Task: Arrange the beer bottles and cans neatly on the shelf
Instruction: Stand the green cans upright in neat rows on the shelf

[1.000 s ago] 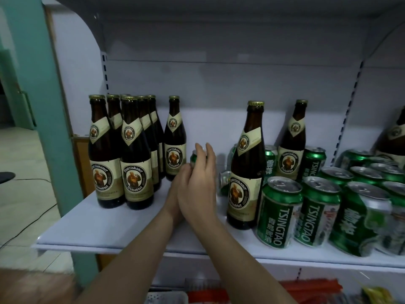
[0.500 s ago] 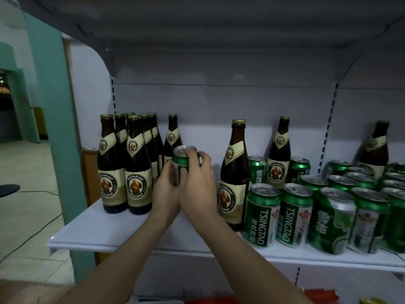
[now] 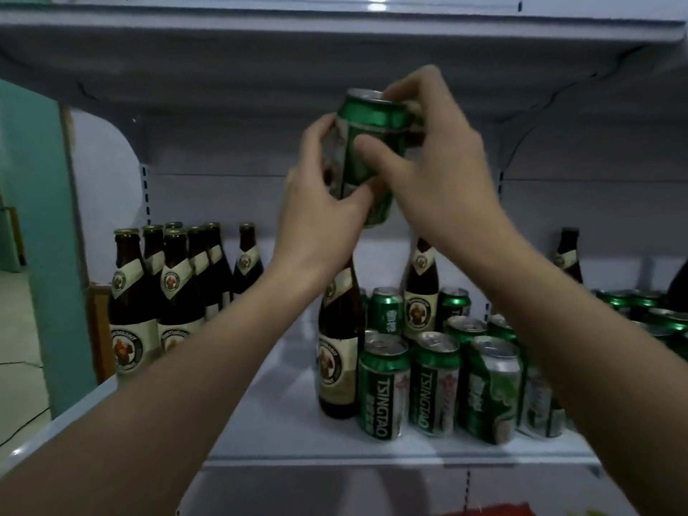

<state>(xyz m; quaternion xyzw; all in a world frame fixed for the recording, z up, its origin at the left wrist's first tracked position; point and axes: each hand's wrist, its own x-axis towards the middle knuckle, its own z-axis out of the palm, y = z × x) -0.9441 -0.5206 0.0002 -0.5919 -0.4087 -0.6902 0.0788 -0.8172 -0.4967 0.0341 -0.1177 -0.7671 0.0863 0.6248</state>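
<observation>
A green beer can (image 3: 366, 143) is held up high, tilted, just under the upper shelf. My left hand (image 3: 320, 214) grips its lower left side and my right hand (image 3: 435, 169) wraps its top and right side. Below on the white shelf (image 3: 283, 426) a group of brown beer bottles (image 3: 167, 299) stands at the left. A single bottle (image 3: 337, 359) stands in the middle beside a cluster of green Tsingtao cans (image 3: 432, 381). Another bottle (image 3: 420, 296) stands behind those cans, and one more bottle (image 3: 567, 255) at the far right.
The upper shelf (image 3: 335, 42) hangs close above the raised can. More green cans (image 3: 647, 310) fill the right end of the shelf. A teal pillar (image 3: 33, 236) stands at the left. A bare stretch of shelf lies between the bottle group and the single bottle.
Both hands have lifted the green can from shelf level up to just under the upper shelf. The camera has tilted upward and moved closer.
</observation>
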